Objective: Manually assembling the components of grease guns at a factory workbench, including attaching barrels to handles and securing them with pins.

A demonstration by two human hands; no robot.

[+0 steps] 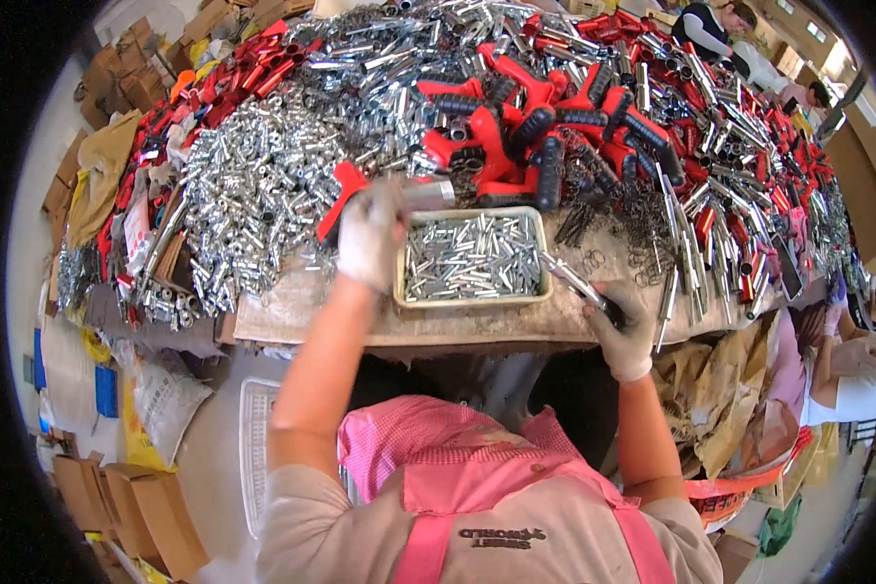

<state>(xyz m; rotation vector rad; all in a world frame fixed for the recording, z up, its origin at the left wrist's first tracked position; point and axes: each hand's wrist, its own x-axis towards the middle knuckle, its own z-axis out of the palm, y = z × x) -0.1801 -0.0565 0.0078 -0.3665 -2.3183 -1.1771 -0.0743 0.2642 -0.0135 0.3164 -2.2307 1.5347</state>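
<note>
Bright light glints off metal parts [253,175]; fisheye distortion bends the dark-rimmed edges.

I have a rectangular cream plastic tray [475,302] near the flat brown worktop's [302,310] front edge, slender silvery metal pins [472,258] inside. Short silvery metal fittings [248,175] heap to its left, curved red-and-black plastic handles [501,146] behind; a slim silvery metal tube [576,281] is just right, long silvery metal rods [684,243] farther right.
</note>
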